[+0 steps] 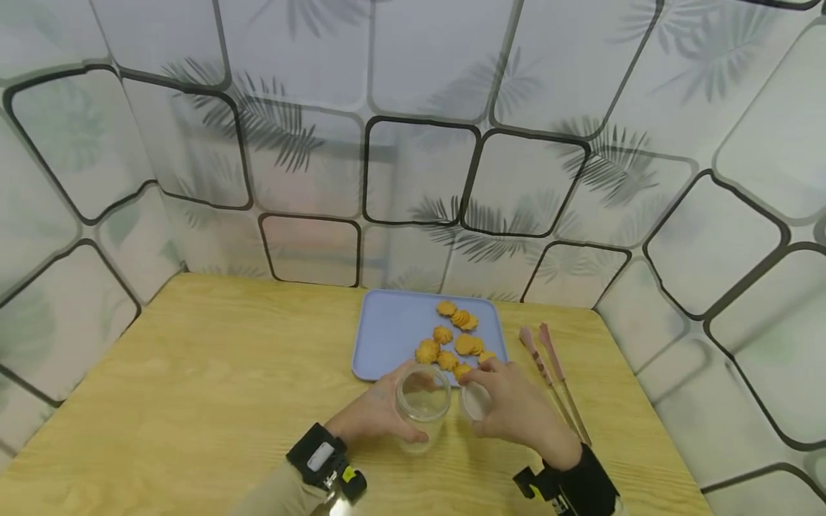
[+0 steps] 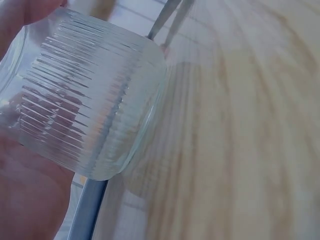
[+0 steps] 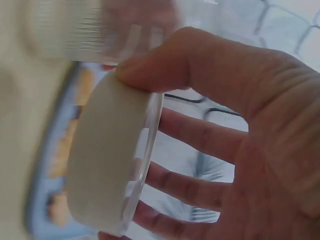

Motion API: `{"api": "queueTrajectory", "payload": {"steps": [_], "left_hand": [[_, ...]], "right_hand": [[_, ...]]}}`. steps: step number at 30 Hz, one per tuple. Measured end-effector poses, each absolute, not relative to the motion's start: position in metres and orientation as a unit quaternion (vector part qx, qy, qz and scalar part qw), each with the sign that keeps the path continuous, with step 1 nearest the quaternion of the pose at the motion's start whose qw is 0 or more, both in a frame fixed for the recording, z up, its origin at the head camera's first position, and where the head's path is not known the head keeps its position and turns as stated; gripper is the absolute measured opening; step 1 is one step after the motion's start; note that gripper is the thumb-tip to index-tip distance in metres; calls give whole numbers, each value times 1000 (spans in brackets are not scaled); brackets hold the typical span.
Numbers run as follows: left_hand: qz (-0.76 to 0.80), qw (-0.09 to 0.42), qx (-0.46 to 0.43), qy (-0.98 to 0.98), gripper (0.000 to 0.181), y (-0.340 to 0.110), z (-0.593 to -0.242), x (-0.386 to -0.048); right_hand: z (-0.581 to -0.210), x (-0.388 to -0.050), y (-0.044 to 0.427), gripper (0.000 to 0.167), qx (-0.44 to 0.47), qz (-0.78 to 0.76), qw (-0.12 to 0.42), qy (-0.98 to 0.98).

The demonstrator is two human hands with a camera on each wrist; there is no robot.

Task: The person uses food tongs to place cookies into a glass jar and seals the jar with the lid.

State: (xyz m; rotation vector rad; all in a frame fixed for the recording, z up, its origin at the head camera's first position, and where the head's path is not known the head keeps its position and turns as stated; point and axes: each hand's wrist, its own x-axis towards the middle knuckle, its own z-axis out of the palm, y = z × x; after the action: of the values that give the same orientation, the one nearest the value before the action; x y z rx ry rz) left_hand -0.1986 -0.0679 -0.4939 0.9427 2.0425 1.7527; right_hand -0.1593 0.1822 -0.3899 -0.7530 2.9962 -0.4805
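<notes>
A clear glass jar (image 1: 424, 394) with ribbed sides and an uncovered mouth is gripped by my left hand (image 1: 377, 407). In the left wrist view the jar (image 2: 85, 95) shows its ribbed wall and base close to the wooden table. My right hand (image 1: 519, 405) holds a round whitish lid (image 3: 107, 155) by its edge, thumb on one side and fingers on the other. The lid has a clear rim and is apart from the jar, just to its right. Beyond both hands lies a blue tray (image 1: 393, 326) with several orange-yellow cookies (image 1: 442, 335) on its right part.
A pair of tongs (image 1: 560, 369) with pinkish tips lies right of the tray on the wooden table (image 1: 193, 401). Patterned curtain-like fabric (image 1: 419, 172) encloses the table's back and sides.
</notes>
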Motion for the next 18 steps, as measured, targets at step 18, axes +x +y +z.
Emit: {"api": "queueTrajectory", "payload": {"steps": [18], "left_hand": [[604, 141, 326, 714, 87, -67, -494, -197]], "right_hand": [[-450, -151, 212, 62, -226, -227, 71, 945]]}}
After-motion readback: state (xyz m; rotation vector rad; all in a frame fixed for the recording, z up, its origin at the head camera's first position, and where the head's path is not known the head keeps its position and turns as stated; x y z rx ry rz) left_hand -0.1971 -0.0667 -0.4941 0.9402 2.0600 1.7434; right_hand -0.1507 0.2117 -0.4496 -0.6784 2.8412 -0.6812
